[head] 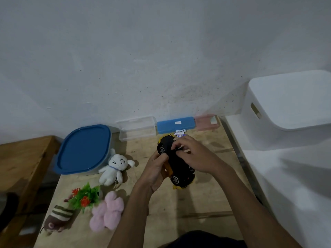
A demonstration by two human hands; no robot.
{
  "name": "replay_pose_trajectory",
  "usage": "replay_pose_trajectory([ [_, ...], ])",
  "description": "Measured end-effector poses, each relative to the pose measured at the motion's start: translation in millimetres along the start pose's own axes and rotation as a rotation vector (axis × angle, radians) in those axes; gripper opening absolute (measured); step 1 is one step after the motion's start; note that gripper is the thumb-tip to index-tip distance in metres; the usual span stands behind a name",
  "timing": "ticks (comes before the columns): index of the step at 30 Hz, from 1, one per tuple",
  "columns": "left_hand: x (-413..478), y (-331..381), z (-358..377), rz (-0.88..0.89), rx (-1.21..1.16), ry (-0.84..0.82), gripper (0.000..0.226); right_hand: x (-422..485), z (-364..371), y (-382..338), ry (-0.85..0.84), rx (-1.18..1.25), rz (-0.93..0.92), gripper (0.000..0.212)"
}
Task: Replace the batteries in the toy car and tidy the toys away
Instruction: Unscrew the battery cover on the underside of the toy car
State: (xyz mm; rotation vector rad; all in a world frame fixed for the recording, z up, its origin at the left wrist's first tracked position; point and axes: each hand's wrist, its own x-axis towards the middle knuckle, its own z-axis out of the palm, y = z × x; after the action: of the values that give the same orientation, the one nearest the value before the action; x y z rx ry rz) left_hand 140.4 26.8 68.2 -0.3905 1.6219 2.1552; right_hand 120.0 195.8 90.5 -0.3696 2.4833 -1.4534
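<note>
A yellow toy car (177, 164) is held above the wooden table (188, 212), turned over so its black underside and wheels face me. My left hand (155, 170) grips the car's left side from below. My right hand (192, 154) rests on the underside near the upper end, fingertips pinched there; what they touch is hidden. A small battery pack with a printed label (180, 133) lies just behind the car. On the left of the table lie a white plush (114, 168), a pink plush (107, 211), a striped brown plush (58, 219) and a plastic plant with red flowers (86, 196).
A blue-lidded container (84, 149) stands at the back left. Along the wall lie a clear box (137, 127), a blue case (175, 124) and a pink case (206, 122). A white bin (286, 111) stands on a white surface at the right. A wooden bench (23, 163) is at left.
</note>
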Motion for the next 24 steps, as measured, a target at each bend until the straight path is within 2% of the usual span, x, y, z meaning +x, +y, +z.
replay_pose_trajectory([
  [2,2.0,-2.2,-2.2,0.009,-0.026,0.014,0.042,0.8,-2.8,16.6,0.153,0.179,0.081,0.016],
  [3,2.5,-3.0,-3.1,0.009,-0.045,0.017,0.049,1.9,-3.6,32.2,0.257,0.191,0.144,0.014],
  [5,3.4,-3.7,-5.4,0.021,-0.067,0.034,0.055,2.3,-3.9,68.0,0.375,0.029,0.319,0.018],
  [9,5.5,-6.1,-6.9,0.039,-0.083,0.048,0.06,-1.2,7.4,118.5,0.194,-0.247,0.627,0.047],
  [11,7.5,-7.5,-6.8,0.043,-0.098,0.046,0.06,-3.0,16.3,126.2,0.157,-0.371,0.641,0.053],
  [13,9.1,-8.8,-7.5,0.055,-0.12,0.029,0.058,-2.5,22.6,129.3,0.201,-0.456,0.634,0.052],
  [18,11.5,-9.4,-6.7,0.078,-0.151,0.002,0.053,5.6,24.9,132.6,0.185,-0.503,0.649,0.036],
  [20,12.8,-10.2,-5.8,0.076,-0.155,0.009,0.054,8.0,18.2,133.2,0.147,-0.409,0.654,0.027],
  [24,15.1,-12.6,-6.2,0.065,-0.159,0.038,0.055,1.0,-5.1,113.0,0.12,0.08,0.499,0.019],
])
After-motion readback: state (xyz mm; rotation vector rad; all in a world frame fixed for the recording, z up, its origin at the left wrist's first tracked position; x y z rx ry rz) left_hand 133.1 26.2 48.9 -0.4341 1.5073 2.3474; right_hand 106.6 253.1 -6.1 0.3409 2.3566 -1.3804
